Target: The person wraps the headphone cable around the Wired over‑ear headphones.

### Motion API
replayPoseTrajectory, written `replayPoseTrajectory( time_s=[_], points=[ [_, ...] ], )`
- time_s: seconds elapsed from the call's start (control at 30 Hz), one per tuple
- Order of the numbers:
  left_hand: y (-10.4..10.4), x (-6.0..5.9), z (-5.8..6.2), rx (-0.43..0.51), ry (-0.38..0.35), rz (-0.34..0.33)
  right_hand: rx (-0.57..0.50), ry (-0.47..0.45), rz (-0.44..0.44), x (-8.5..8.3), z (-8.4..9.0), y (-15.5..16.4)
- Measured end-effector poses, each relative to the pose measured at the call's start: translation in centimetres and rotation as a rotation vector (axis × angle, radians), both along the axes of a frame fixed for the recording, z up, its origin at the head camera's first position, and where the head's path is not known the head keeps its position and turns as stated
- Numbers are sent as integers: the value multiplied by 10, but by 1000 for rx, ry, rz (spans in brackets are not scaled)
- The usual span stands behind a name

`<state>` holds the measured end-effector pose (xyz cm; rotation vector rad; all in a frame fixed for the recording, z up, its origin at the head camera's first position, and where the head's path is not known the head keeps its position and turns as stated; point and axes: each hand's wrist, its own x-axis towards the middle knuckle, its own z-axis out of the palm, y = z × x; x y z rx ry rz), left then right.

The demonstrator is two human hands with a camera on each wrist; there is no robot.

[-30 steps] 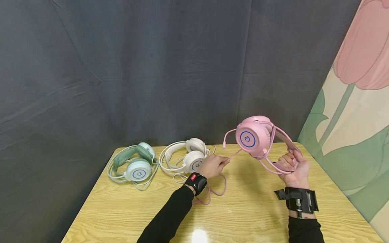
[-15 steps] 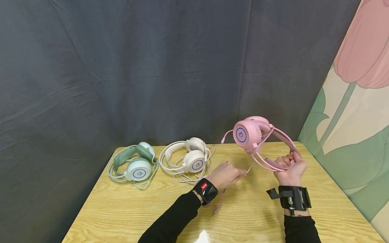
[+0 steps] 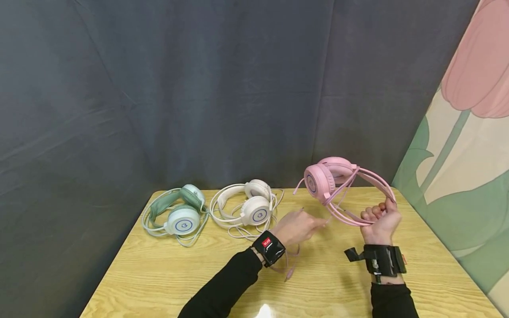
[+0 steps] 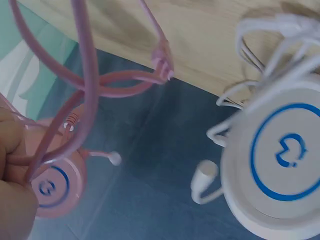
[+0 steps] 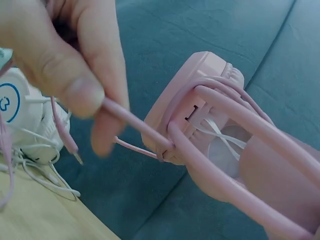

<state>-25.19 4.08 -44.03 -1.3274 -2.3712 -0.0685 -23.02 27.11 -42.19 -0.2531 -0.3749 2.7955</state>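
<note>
Both hands are busy with the pink headset [image 3: 338,185]: the right hand [image 3: 379,223] has its fingers curled round the thin double headband at the lower end of the arc, holding the whole thing up clear of the tabletop [image 3: 167,274], while the left hand [image 3: 296,227] pinches the pink cable [image 3: 292,260] between thumb and fingertips, about nine o'clock from the right hand and lower than the ear cups. The headset hangs in the air over the far right part of the tabletop, cups toward eleven o'clock of the right hand, the microphone boom poking out to the left. It looks light and mostly plastic; the band rails are springy rather than rigid, so I judge the band the sound place to grip, as it is now, with the padded cups soft and the boom (thin, likely easy to bend) best left alone. The cable is limp and smooth, trails down to the tabletop with its plug end loose near six o'clock of the left hand, and would likely slip or tangle unless pinched firmly. Outward at nine to ten o'clock lie a white headset [image 3: 248,205] with its own cord in loops, and beyond it a green headset [image 3: 179,214], both flat on the tabletop, near each other. A dark cloth backdrop [image 3: 199,88] stands behind.
</note>
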Motion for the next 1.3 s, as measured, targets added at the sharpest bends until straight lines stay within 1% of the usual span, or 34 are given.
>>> replayPoseTrajectory(
  time_s=[0.07, 0.17, 0.27, 0.4, 0.47, 0.57, 0.67, 0.73, 0.87, 0.9, 1.03, 1.1, 1.13, 1.23, 1.3],
  points=[
    [-4, -2, 2, 6, -3, 21, 9, 0, -12, 0, 0, 1],
    [-8, -4, 6, 18, -16, 47, 72, -14, -69, 0, -1, 2],
    [-10, -5, 10, 23, -23, 55, 134, -34, -128, 0, -1, 2],
    [-14, -7, 13, 24, 0, 59, 261, -81, -254, -2, 1, 1],
    [-17, -8, 14, 30, 16, 73, 323, -112, -344, -4, 1, 0],
    [-21, -9, 16, 41, 14, 78, 414, -145, -478, -5, -2, -1],
    [-24, -10, 20, 62, 14, 59, 560, -170, -604, -7, -5, -4],
    [-25, -10, 23, 84, 31, 42, 684, -188, -698, -9, -7, -6],
    [-25, -9, 32, 114, 95, 10, 940, -243, -867, -13, -9, -9],
    [-24, -9, 34, 117, 117, 3, 999, -256, -897, -12, -7, -12],
    [-22, -11, 42, 138, 225, 1, 1204, -290, -955, -11, -7, -19],
    [-22, -13, 45, 158, 271, 6, 1297, -308, -963, -11, -8, -21],
    [-23, -14, 47, 167, 289, 11, 1341, -314, -967, -13, -11, -19],
    [-26, -18, 51, 185, 311, 17, 1435, -315, -967, -14, -13, -18],
    [-28, -19, 54, 184, 312, 20, 1468, -310, -956, -14, -13, -18]
  ],
)
